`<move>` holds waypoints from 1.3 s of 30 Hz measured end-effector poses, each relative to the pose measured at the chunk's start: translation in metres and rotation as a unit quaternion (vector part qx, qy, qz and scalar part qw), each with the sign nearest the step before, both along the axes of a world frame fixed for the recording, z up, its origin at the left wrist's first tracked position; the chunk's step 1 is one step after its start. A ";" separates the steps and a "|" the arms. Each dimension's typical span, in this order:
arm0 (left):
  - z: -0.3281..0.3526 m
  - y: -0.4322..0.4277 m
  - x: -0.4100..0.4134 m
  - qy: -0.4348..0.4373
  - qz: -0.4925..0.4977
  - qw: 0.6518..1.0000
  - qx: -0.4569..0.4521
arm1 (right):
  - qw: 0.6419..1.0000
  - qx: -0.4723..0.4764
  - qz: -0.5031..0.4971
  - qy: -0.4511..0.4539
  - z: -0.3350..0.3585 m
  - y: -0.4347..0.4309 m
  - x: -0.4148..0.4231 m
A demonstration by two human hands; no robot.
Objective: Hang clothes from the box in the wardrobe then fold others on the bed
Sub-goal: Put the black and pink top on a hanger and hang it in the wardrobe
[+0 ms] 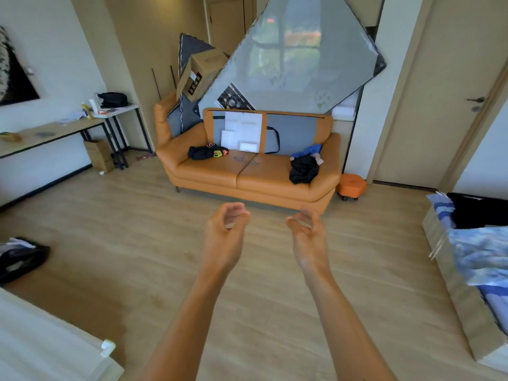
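Observation:
My left hand (226, 232) and my right hand (308, 229) are stretched out in front of me above the wooden floor, both empty with fingers loosely curled and apart. Ahead stands an orange sofa (247, 174). A black garment with bright patches (207, 152) lies on its left seat. A pile of black and blue clothes (304, 166) sits on its right seat. The bed (464, 292) with a blue patterned sheet is at the right edge, with dark clothing (478, 210) on its far end. No box of clothes or wardrobe is clearly in view.
A wrapped mattress (297, 56) and a cardboard box (202, 75) lean behind the sofa. A small orange stool (351, 185) stands right of the sofa. Desks (55, 133) line the left wall. Dark fabric (19, 257) lies on the floor at left. A door (439, 105) is at right.

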State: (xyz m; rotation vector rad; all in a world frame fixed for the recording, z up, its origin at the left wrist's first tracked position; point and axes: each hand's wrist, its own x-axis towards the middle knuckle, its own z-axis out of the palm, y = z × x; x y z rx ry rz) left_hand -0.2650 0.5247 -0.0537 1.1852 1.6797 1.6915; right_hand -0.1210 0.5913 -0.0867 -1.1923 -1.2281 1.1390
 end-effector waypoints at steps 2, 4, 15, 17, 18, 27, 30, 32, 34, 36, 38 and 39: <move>0.001 0.035 -0.011 -0.010 0.004 1.000 0.005 | 1.000 0.000 0.008 -0.003 0.003 0.038 -0.011; 0.000 0.066 -0.020 -0.013 0.005 1.000 -0.002 | 1.000 -0.008 0.007 -0.008 0.005 0.070 -0.021; -0.036 0.271 -0.100 -0.047 -0.045 0.998 -0.019 | 0.999 -0.035 -0.014 -0.017 -0.017 0.256 -0.095; -0.040 0.314 -0.120 -0.053 -0.060 0.997 -0.017 | 0.999 -0.036 -0.021 -0.012 -0.019 0.297 -0.112; -0.041 0.335 -0.130 -0.058 -0.067 0.996 -0.019 | 0.999 -0.037 -0.025 -0.015 -0.018 0.318 -0.122; -0.048 0.484 -0.196 -0.090 -0.125 0.986 -0.067 | 0.996 -0.058 -0.068 -0.006 -0.031 0.477 -0.195; -0.051 0.528 -0.214 -0.106 -0.137 0.982 -0.075 | 0.996 -0.060 -0.068 0.007 -0.041 0.527 -0.215; -0.054 0.559 -0.224 -0.111 -0.133 0.981 -0.089 | 0.995 -0.070 -0.071 0.009 -0.049 0.561 -0.226; -0.055 0.597 -0.232 -0.117 -0.130 0.980 -0.098 | 0.994 -0.081 -0.072 0.019 -0.058 0.600 -0.236; -0.058 0.639 -0.238 -0.113 -0.128 0.979 -0.110 | 0.993 -0.088 -0.069 0.028 -0.065 0.645 -0.244; -0.059 0.680 -0.243 -0.103 -0.136 0.978 -0.123 | 0.993 -0.086 -0.066 0.036 -0.066 0.691 -0.252; -0.059 0.703 -0.246 -0.098 -0.140 0.978 -0.122 | 0.994 -0.081 -0.065 0.038 -0.066 0.717 -0.255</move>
